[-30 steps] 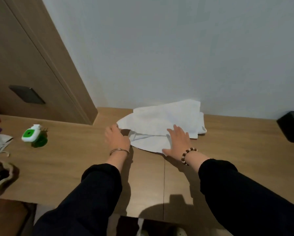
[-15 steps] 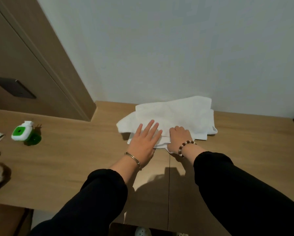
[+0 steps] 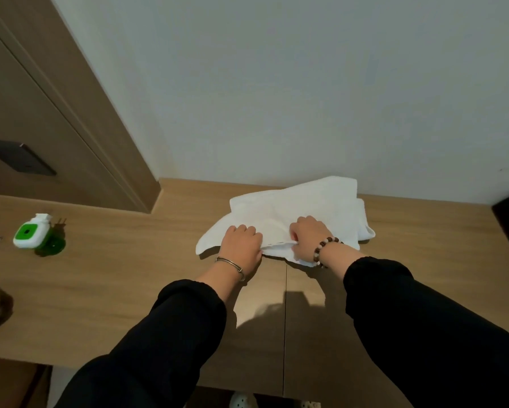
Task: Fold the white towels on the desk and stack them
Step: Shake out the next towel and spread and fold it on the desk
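White towels (image 3: pixel 303 206) bunched on the bench (image 3: pixel 123 290); left hand (image 3: pixel 241 247) and right hand (image 3: pixel 307 240), each grip clenched on their near edge.

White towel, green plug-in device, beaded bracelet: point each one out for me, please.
white towel (image 3: pixel 306 201), head view, on the flat top layer near the wall
green plug-in device (image 3: pixel 27 232), head view, on its green top face
beaded bracelet (image 3: pixel 321 247), head view, on the beads at the right wrist

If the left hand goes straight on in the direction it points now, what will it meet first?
The left hand grips the white towel, so it would push into that pile first; beyond, probably the wall.
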A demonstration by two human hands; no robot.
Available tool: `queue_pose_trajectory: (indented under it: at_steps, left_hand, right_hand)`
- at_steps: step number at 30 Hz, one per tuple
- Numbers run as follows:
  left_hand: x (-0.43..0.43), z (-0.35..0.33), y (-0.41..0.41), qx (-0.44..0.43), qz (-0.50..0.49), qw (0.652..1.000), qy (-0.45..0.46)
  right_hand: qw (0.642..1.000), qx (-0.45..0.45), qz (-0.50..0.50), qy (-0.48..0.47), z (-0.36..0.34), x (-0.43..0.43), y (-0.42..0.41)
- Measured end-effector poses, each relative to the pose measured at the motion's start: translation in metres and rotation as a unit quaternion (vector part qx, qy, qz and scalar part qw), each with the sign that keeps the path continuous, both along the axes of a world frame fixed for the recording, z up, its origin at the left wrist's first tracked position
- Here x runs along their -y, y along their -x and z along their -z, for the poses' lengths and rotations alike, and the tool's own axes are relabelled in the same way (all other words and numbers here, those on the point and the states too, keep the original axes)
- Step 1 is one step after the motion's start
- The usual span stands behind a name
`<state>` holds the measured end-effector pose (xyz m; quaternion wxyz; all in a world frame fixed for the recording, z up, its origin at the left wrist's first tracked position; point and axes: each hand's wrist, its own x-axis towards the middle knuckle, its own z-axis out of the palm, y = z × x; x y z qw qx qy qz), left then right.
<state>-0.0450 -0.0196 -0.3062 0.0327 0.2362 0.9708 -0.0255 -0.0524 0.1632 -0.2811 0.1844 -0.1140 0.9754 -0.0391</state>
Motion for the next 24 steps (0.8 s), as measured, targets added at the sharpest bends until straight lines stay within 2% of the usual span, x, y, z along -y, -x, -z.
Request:
queue_pose_trajectory:
  at_steps: [4,7,9,11,17,20,22,24]
  left_hand:
    - [-0.002,-0.020,0.004,0.025,-0.006,0.997,-0.075]
    - [-0.003,-0.047,0.010,0.075,-0.028,0.985,-0.156]
    - [-0.005,-0.070,0.013,0.122,-0.064,0.966,-0.220]
    - [-0.005,-0.095,0.016,0.132,-0.089,0.956,-0.248]
    - [-0.013,-0.170,0.024,-0.002,-0.074,0.968,-0.240]
    - [-0.015,-0.202,0.027,-0.074,-0.074,0.973,-0.207]
    - [-0.008,-0.223,0.028,-0.143,-0.091,0.968,-0.185]
    - [0.003,-0.239,0.029,-0.187,-0.105,0.967,-0.137]
  right_hand:
    - [0.999,0.006,0.024,0.028,-0.025,-0.007,0.004]
    - [0.998,-0.049,0.035,0.034,-0.050,-0.012,0.007]
    - [0.992,-0.090,0.059,0.061,-0.069,-0.014,0.008]
    - [0.984,-0.119,0.084,0.098,-0.090,-0.015,0.010]
    - [0.936,-0.238,0.131,0.224,-0.160,-0.009,0.014]
    - [0.903,-0.310,0.114,0.275,-0.193,0.000,0.015]
    - [0.916,-0.334,0.076,0.209,-0.211,0.004,0.016]
    - [0.946,-0.320,0.034,0.048,-0.223,0.007,0.016]
